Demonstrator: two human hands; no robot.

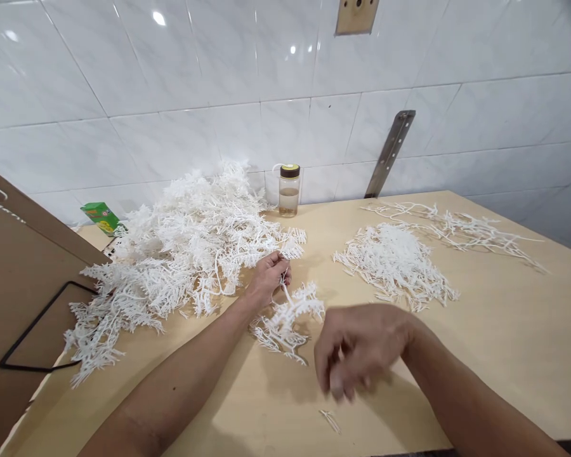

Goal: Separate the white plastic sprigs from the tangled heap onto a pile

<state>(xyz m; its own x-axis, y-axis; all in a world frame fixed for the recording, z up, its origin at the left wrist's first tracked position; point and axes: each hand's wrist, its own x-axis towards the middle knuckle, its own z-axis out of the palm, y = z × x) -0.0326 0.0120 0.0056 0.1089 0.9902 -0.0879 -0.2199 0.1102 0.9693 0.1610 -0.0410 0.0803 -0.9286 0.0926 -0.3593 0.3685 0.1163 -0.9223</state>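
My left hand is closed around a white plastic branch, its feathery twigs hanging down toward me. Just behind that hand, the right side of a large heap of white branches spreads across the left of the table. My right hand hovers over the table to the right of the held branch, its fingers bent downward and smeared by motion. A few small white sprigs show below those fingers; whether they touch the table I cannot make out.
On the table lie a pile of short white sprigs and bare white stems at right. A water bottle stands by the tiled wall. A green box, a cardboard panel and a metal bracket are also there.
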